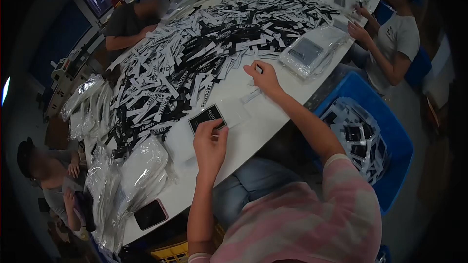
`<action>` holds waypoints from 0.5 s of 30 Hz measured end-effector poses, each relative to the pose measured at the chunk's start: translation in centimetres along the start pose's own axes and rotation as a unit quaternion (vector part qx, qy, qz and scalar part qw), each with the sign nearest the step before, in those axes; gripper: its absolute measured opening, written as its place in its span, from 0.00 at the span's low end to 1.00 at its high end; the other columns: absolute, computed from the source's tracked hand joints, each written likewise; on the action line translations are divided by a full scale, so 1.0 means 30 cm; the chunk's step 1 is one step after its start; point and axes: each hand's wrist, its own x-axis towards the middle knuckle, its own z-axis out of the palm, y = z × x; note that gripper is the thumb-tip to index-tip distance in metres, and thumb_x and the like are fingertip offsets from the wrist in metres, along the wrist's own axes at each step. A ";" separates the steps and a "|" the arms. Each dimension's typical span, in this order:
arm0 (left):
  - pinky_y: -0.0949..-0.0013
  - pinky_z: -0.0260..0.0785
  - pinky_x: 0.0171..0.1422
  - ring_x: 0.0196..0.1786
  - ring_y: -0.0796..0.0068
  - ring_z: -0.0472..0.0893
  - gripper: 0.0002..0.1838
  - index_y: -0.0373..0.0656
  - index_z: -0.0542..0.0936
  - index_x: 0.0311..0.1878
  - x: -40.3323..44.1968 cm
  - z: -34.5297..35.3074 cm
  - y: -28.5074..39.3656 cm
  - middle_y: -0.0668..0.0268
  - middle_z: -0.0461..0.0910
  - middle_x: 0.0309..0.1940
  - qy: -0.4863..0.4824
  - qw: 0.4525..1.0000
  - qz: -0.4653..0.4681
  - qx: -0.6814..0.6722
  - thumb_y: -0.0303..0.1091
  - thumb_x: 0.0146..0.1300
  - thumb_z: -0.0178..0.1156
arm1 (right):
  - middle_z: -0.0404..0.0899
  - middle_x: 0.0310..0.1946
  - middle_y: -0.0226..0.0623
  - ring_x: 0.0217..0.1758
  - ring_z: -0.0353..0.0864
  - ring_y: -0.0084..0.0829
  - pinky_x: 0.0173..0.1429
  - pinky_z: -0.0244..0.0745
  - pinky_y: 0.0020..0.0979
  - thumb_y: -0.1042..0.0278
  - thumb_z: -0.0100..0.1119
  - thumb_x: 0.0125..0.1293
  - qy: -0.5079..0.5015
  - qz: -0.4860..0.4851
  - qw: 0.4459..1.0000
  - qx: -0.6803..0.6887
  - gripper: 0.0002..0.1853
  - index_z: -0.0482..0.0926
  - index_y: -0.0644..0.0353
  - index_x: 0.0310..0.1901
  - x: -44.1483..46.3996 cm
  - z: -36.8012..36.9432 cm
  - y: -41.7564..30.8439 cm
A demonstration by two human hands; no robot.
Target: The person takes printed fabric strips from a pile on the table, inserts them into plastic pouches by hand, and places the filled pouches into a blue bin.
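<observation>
Head view: two bare hands work over a white surface point(273, 117), the left low and near, the right farther out.
Left grip point(208, 141): half closed, fingers bent over the edge of a black card point(200, 117) with white lettering, thumb a little apart; whether it pinches the card or only rests on it, I cannot tell. The touch seems meant to steady it.
Black card: under the left grip's fingertips, flat beside a clear bag point(236, 113), whose exact edges are hard to make out.
Right grip point(263, 79): raised and mostly closed, thumb against fingers, around a small dark piece point(259, 68) too blurred to name. So small a thing probably calls for a fingertip hold.
Strips point(214, 39): black and white, heaped loosely beyond both grips, likely to be in reach from several sides.
Clear bags point(144, 168): stacked left of the left grip, apparently laid flat to keep them together.
Bag pack point(306, 51): beyond and to the right of the right grip, a grey panel showing.
Blue bin point(400, 153): right of the right grip, below surface level, holding filled bags point(355, 136); its place seems chosen for nearness.
Phone point(150, 214): near edge, left of the left grip, seemingly kept aside.
Others: one person point(131, 24) across, one point(395, 39) at far right, one point(56, 180) at left.
</observation>
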 end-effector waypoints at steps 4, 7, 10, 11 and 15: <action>0.63 0.72 0.31 0.30 0.65 0.77 0.22 0.31 0.72 0.50 0.172 0.174 -0.060 0.54 0.70 0.42 -0.058 0.987 0.015 0.149 0.34 0.54 0.62 | 0.60 0.12 0.27 0.20 0.53 0.15 0.22 0.51 0.24 0.69 0.58 0.60 -0.015 -0.097 0.995 -0.012 0.15 0.67 0.64 0.19 -0.122 -0.021 -0.042; 0.59 0.72 0.31 0.31 0.58 0.77 0.31 0.30 0.67 0.51 0.227 0.255 -0.065 0.50 0.66 0.46 -0.078 0.919 -0.041 0.385 0.43 0.50 0.64 | 0.59 0.12 0.28 0.19 0.53 0.14 0.22 0.51 0.24 0.71 0.58 0.60 -0.069 -0.056 0.996 -0.023 0.15 0.67 0.64 0.19 -0.167 -0.035 0.013; 0.57 0.72 0.31 0.35 0.52 0.77 0.33 0.32 0.65 0.49 0.257 0.231 -0.051 0.48 0.63 0.49 -0.136 0.900 -0.111 0.398 0.47 0.48 0.65 | 0.58 0.12 0.28 0.17 0.53 0.14 0.21 0.49 0.24 0.73 0.58 0.59 -0.122 -0.040 0.992 -0.015 0.15 0.66 0.64 0.19 -0.150 -0.046 -0.018; 0.57 0.72 0.31 0.35 0.52 0.78 0.30 0.33 0.66 0.46 0.256 0.218 -0.050 0.48 0.63 0.47 -0.131 0.898 -0.128 0.399 0.46 0.48 0.64 | 0.59 0.12 0.29 0.16 0.53 0.15 0.20 0.48 0.24 0.73 0.59 0.59 -0.149 -0.051 0.987 -0.010 0.15 0.66 0.64 0.18 -0.157 -0.047 -0.028; 0.63 0.72 0.29 0.30 0.62 0.79 0.20 0.32 0.71 0.37 0.246 0.145 -0.072 0.54 0.72 0.37 -0.081 0.928 -0.101 0.350 0.39 0.50 0.64 | 0.59 0.11 0.30 0.15 0.52 0.15 0.19 0.47 0.24 0.74 0.60 0.58 -0.194 -0.051 0.979 -0.042 0.15 0.66 0.64 0.18 -0.148 -0.038 -0.020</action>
